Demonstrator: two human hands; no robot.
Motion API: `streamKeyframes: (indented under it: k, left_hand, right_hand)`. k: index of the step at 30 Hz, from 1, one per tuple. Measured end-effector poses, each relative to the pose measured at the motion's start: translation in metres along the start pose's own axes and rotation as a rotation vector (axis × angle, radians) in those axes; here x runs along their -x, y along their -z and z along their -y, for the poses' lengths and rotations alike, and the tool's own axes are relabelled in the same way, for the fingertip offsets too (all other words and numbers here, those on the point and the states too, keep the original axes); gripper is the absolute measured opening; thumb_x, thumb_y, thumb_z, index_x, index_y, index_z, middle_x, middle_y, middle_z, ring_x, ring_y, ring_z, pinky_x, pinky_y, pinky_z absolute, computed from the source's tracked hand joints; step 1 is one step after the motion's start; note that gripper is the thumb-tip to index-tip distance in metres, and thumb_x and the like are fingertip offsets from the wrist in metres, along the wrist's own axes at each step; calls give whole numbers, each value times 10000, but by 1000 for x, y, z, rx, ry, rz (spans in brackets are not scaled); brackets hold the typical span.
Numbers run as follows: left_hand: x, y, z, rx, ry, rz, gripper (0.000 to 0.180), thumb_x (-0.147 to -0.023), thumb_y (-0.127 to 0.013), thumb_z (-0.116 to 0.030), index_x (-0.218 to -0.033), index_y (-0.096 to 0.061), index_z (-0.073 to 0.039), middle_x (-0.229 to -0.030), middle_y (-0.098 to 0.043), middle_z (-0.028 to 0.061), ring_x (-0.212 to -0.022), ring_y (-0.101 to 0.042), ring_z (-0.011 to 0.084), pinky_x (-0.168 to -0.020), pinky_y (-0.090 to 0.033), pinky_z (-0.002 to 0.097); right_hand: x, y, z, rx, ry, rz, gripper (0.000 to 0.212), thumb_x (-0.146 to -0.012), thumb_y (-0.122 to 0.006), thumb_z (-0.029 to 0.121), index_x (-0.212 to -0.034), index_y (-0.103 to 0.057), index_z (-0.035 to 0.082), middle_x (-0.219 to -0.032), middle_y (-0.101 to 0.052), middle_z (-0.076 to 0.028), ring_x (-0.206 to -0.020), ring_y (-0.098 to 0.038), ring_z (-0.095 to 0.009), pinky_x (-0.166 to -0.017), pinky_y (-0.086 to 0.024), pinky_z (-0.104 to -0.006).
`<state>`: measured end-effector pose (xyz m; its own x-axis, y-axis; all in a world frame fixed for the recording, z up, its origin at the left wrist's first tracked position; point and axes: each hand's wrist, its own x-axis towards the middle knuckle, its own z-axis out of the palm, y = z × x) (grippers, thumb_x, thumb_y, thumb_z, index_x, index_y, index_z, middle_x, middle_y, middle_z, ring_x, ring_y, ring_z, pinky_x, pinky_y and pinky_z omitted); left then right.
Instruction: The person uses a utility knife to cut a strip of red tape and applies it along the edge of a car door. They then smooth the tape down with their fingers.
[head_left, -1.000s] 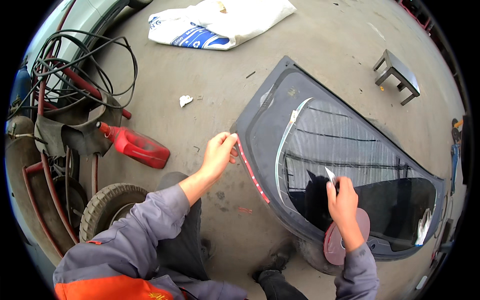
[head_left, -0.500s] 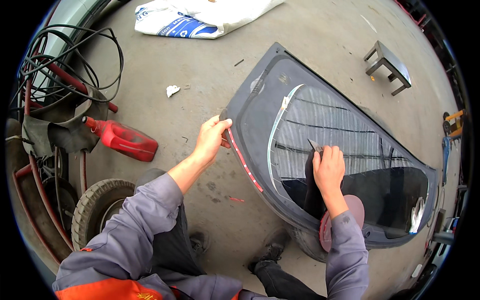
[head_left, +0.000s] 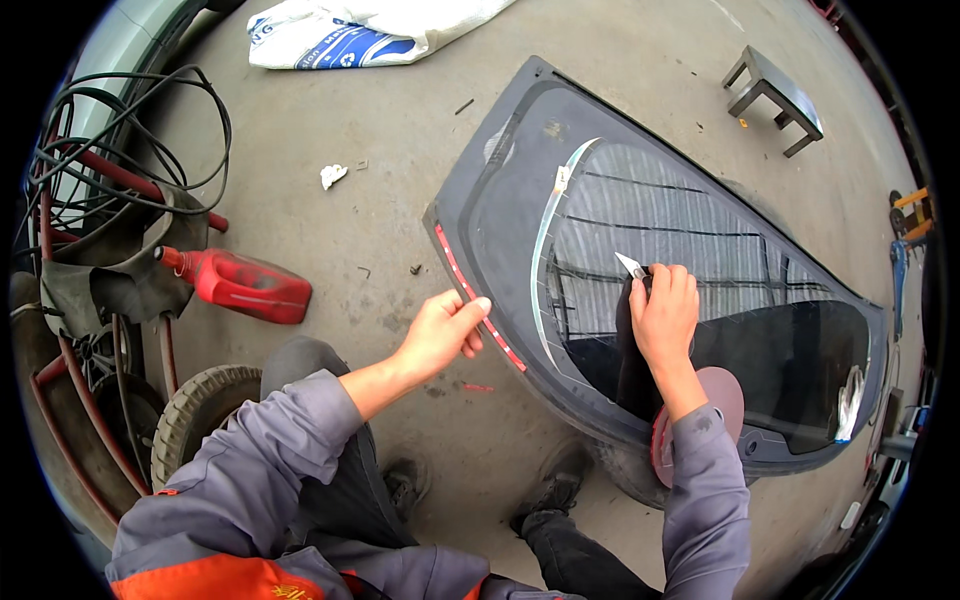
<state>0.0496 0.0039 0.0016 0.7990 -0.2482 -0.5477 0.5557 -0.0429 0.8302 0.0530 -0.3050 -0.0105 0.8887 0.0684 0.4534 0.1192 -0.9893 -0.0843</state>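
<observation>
A large dark panel (head_left: 500, 230) with a glass pane (head_left: 690, 235) lies tilted in front of me. Along its near left edge runs a narrow red tape strip (head_left: 456, 268). My left hand (head_left: 437, 338) is closed, its thumb pressed on that strip and its fingers curled by the edge. Over the glass, my right hand (head_left: 665, 315) is wrapped round a craft knife (head_left: 630, 266), its pointed blade jutting away from me; the handle is mostly hidden. A reddish tape roll (head_left: 722, 400) sits beside my right forearm, partly covered by it.
Under the panel's near side is a tyre. At left stand a red bottle (head_left: 250, 285), another tyre (head_left: 195, 420) and a red-framed cart with black hoses (head_left: 130, 100). A white bag (head_left: 380, 40) and a low stool (head_left: 775, 90) are on the floor beyond. A pale glove-like item (head_left: 850, 405) rests on the panel.
My left hand has slid from the strip's upper end toward me, down along the edge. My right hand stays over the glass with the knife, its blade turned slightly. The view has shifted a little.
</observation>
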Motion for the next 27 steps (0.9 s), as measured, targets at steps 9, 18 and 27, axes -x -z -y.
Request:
streamKeyframes:
  k: [9, 18, 27]
  left_hand:
    - [13, -9, 8, 68, 47, -6, 221, -953, -599, -264, -900, -559, -53, -735, -575, 4, -608, -543, 76, -541, -469, 245]
    - [7, 2, -5, 185, -39, -55, 84, -915, -568, -137, -901, -549, -56, -763, -570, 10, -644, -543, 82, -558, -468, 252]
    - [6, 5, -3, 148, -40, -79, 76, -901, -551, -111, -843, -548, -63, -758, -580, 20, -641, -553, 94, -569, -469, 263]
  right_hand:
    - [13, 42, 104, -366, 312, 153, 343, -690, -735, 270, -910, -563, 73, -852, -519, -93, -762, -502, -270, -665, -387, -395]
    - [32, 40, 131, -486, 320, 261, 446, -655, -781, 176, -1028, -576, 41, -839, -487, -64, -706, -479, -224, -605, -375, -351]
    - [18, 39, 132, -551, 252, 373, 485, -711, -759, 154, -1141, -582, 16, -834, -500, -67, -701, -511, -226, -608, -435, -348]
